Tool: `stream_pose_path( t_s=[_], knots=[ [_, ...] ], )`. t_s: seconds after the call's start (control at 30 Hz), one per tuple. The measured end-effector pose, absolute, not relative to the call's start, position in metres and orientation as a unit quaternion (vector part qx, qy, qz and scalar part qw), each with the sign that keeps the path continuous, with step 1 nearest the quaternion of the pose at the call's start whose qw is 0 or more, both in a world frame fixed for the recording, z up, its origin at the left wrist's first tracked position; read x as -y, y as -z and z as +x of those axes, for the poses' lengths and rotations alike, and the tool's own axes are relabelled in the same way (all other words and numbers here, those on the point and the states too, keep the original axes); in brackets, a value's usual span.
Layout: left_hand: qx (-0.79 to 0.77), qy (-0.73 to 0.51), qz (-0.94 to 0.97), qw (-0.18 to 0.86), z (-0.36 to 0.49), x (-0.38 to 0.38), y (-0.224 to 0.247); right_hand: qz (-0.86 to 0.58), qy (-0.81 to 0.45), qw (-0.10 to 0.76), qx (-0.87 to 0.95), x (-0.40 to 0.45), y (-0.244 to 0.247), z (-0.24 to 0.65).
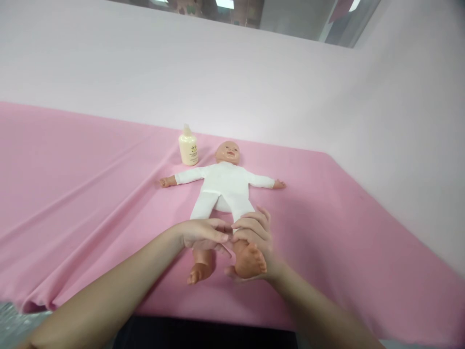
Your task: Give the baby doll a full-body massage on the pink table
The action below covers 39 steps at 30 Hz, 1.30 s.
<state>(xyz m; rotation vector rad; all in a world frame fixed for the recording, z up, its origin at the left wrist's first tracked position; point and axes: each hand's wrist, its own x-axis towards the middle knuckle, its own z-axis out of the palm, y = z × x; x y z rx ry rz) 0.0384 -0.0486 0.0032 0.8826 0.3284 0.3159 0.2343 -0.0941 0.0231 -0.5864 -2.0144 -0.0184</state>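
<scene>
A baby doll [227,179] with a white cloth body lies on its back, arms spread and feet toward me. My right hand [256,235] is wrapped around the lower leg on the right, and the doll's bare foot [250,261] pokes out over the palm, slightly raised. Reaching across the other leg, my left hand [205,233] has its fingers stretched out and apart. Its fingertips are close to the held ankle; whether they touch it I cannot tell. The doll's other foot [201,267] rests on the cloth below my left wrist.
A cream-coloured pump bottle [188,148] stands upright to the left of the doll's head. Pink cloth [337,232] covers the table, with folds on the left side. Behind the table rises a white wall [181,72] with a window [290,19] at the top.
</scene>
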Motion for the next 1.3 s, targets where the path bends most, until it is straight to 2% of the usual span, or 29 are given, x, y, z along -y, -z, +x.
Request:
stream_pose_path(
  t_s=[0.6, 1.03, 1.3],
  knots=[
    [-0.184, -0.145, 0.424, 0.875, 0.042, 0.053, -0.016, -0.204, -0.124, 0.477, 0.846, 0.106, -0.040, 0.231],
    [-0.210, -0.127, 0.428, 0.870, 0.040, 0.052, -0.017, -0.141, -0.189, 0.529, 0.815, 0.099, -0.037, 0.228],
    [-0.213, -0.131, 0.414, 0.875, 0.042, 0.053, -0.019, -0.143, -0.211, 0.513, 0.820, 0.103, -0.038, 0.225]
  ],
)
